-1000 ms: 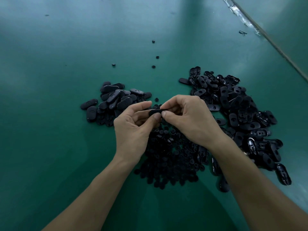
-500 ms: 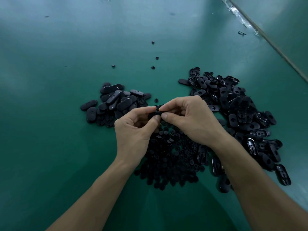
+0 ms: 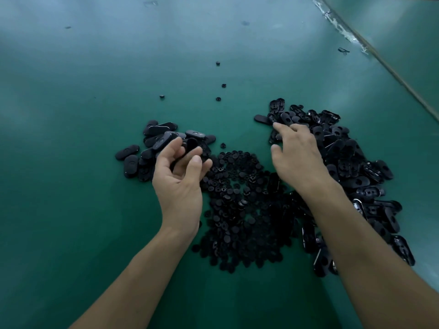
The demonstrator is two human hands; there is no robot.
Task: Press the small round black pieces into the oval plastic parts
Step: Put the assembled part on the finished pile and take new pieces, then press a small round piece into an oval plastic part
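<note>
- Basically, round black pieces heaped on green table, between two piles
- left hand loosely curled above left pile, oval part at fingertips, can't tell if gripped
- right hand relaxed, fingers spread over right pile

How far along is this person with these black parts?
Done, apparently: the small left pile of oval parts. In hand: the left hand hovers open over it, one oval at its fingertips; the right hand reaches into the big right pile. Left: that pile and the round pieces.
</note>
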